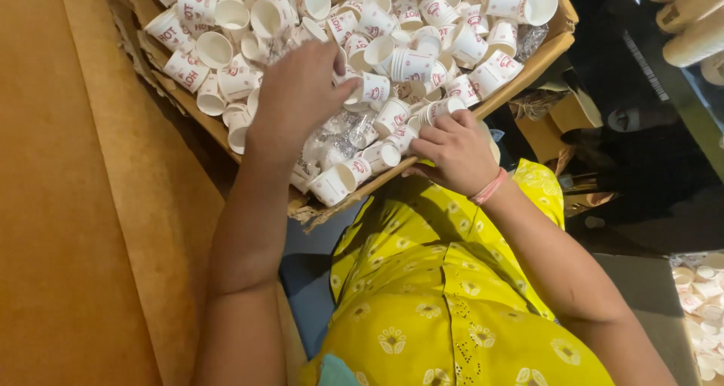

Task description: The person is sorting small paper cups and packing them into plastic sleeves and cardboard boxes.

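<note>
A cardboard box [539, 58] on my lap holds several small white paper cups with red print [411, 63], lying loose in a heap with clear plastic wrap among them. My left hand [298, 92] reaches into the middle of the heap, its fingers closed around one paper cup [371, 89]. My right hand [456, 148] rests at the box's near edge and grips a short nested stack of cups [436, 110] that points into the heap. A pink band circles my right wrist.
A large brown cardboard sheet [83, 205] covers the left side. Torn cardboard pieces [554, 118] lie on the dark floor at right. More cups [705, 303] lie at the bottom right, and stacked rolls [690, 16] sit at the top right.
</note>
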